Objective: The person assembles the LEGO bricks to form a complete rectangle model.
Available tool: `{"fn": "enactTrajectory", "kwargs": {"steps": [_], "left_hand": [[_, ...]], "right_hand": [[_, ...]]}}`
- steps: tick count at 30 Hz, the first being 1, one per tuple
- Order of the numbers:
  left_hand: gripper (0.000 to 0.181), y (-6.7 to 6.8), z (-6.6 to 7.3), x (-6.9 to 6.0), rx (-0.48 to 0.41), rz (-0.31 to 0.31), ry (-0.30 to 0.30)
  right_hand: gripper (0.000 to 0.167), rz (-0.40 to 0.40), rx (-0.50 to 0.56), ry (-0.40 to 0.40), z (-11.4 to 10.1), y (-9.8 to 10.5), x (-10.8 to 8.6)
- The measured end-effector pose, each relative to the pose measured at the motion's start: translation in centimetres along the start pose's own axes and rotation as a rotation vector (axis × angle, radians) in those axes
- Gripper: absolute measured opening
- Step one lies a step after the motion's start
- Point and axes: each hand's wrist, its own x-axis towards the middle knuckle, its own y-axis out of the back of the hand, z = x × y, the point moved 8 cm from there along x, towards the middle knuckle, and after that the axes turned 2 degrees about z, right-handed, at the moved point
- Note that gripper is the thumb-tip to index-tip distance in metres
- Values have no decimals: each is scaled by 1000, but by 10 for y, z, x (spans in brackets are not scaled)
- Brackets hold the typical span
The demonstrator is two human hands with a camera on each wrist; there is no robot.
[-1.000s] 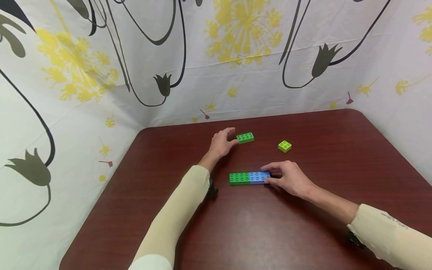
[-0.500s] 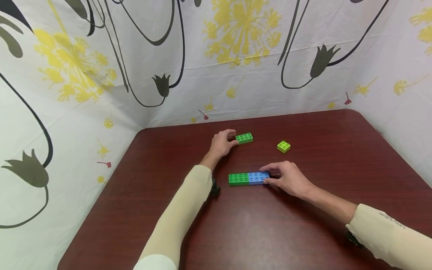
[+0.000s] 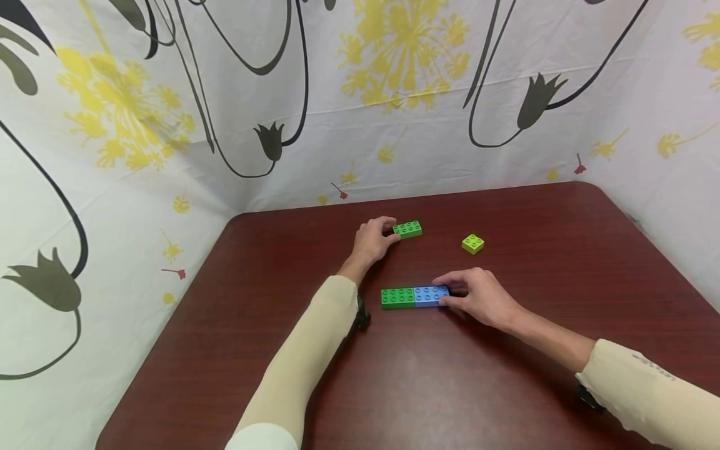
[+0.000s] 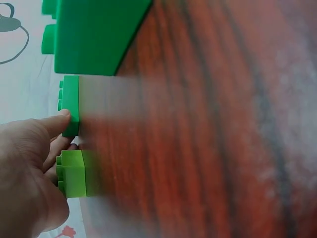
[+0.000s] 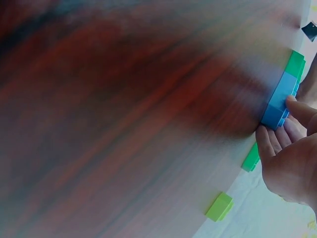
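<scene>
Below and right of centre, I see the right hand [image 3: 485, 299] pinching the blue brick [image 3: 426, 296] by its right end, the dark green brick [image 3: 397, 298] against its left. Higher up, the left hand [image 3: 372, 240] pinches the green brick [image 3: 407, 229] by its left end. I'd judge all three light, stiff and slightly slick, best held across their flat long sides.

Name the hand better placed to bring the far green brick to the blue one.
Left, I'd judge: the left hand appears to pinch the far green brick, while the right hand holds the blue brick.
</scene>
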Motion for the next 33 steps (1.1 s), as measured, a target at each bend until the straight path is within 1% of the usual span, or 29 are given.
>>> {"fn": "enactTrajectory", "kwargs": {"steps": [5, 12, 16, 21, 24, 27, 30, 33], "left_hand": [[44, 2, 1, 0, 4, 13, -16], [41, 12, 3, -1, 8, 56, -76], [41, 20, 2, 0, -17, 77, -94], [41, 29, 4, -1, -56, 83, -105], [41, 34, 7, -5, -71, 88, -124], [42, 36, 11, -11, -73, 79, -161], [43, 35, 17, -19, -76, 51, -205], [44, 34, 22, -27, -99, 16, -241]], "right_hand": [[36, -1, -4, 2, 0, -1, 0], [36, -2, 0, 2, 0, -1, 0], [36, -7, -3, 1, -1, 0, 0], [36, -13, -3, 3, -1, 0, 1], [36, -15, -4, 4, -1, -1, 1], [36, -15, -4, 1, -1, -1, 1], [35, -14, -5, 12, -2, 0, 1], [35, -14, -1, 17, -3, 1, 2]]}}
